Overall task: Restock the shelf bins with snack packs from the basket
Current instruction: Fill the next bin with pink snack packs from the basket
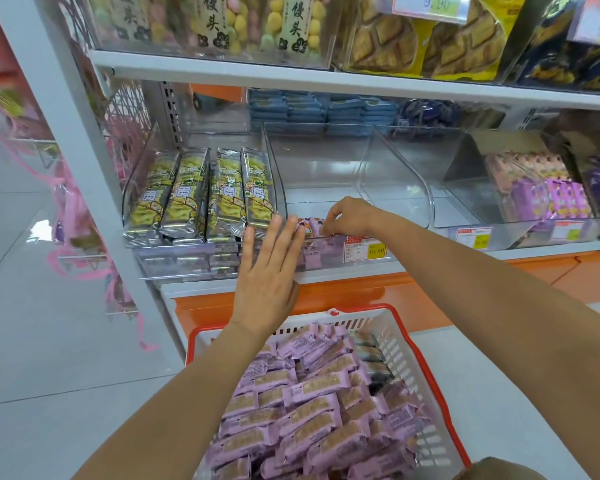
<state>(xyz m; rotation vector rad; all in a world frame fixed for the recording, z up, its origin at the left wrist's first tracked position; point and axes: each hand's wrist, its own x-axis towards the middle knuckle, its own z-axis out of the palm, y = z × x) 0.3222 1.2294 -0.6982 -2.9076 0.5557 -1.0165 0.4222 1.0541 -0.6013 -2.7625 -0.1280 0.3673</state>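
At the clear bin's [326, 174] front, the left hand [267, 271] lies flat, fingers straight against the purple snack packs [309, 227]; just inside, the right hand [347, 216] pinches them. Lifting that brace early could let packs topple over the front, toward the basket [426, 368] below the bin.

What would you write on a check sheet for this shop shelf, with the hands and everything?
Surface: white shelf holding clear bins; the middle bin is nearly empty.
Job's things: pink snack packs heaped in the red-rimmed basket; a few more lie at the middle bin's front.
Clutter: nothing seen.
Hands: left hand flat, fingers straight, fingertips at the middle bin's front rim; right hand pinches a pink pack in that bin.
Cables: nothing seen.
Surroundings: green-yellow packs in the left bin, purple packs in the right bin, price tag, pink ribbons at the left, tiled floor.
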